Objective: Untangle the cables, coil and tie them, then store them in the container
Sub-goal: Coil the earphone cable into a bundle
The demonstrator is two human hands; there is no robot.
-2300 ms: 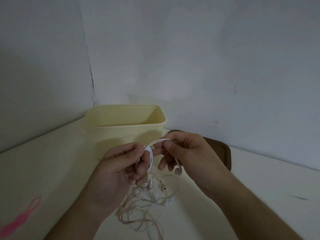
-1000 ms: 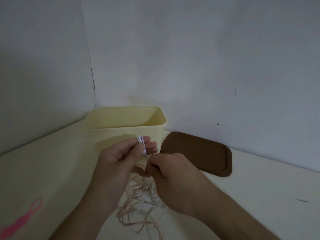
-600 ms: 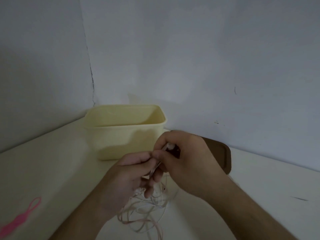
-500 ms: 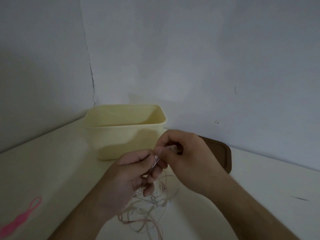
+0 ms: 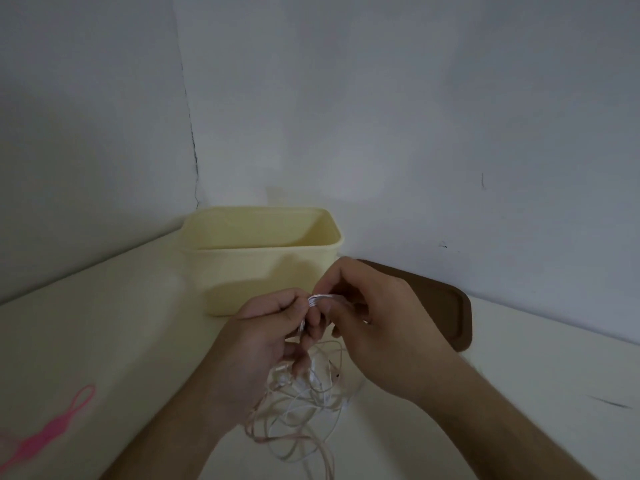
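Note:
A thin white earphone cable (image 5: 320, 298) is partly wound into a small coil. My left hand (image 5: 266, 337) pinches that coil between thumb and fingers. My right hand (image 5: 374, 320) pinches the strand leading out of the coil on its right side. Below both hands a loose tangle of white and pale pink cables (image 5: 301, 410) lies on the table. An open, pale yellow container (image 5: 259, 258) stands just behind my hands.
A brown lid (image 5: 450, 310) lies flat to the right of the container, partly behind my right hand. A pink silicone cable tie (image 5: 52, 434) lies at the table's left front. Grey walls meet in a corner behind the container.
My right hand has kept circling the cable round the coil in my left hand; it dipped below the left hand, then rose to the coil's right side. The tangle stays on the table.

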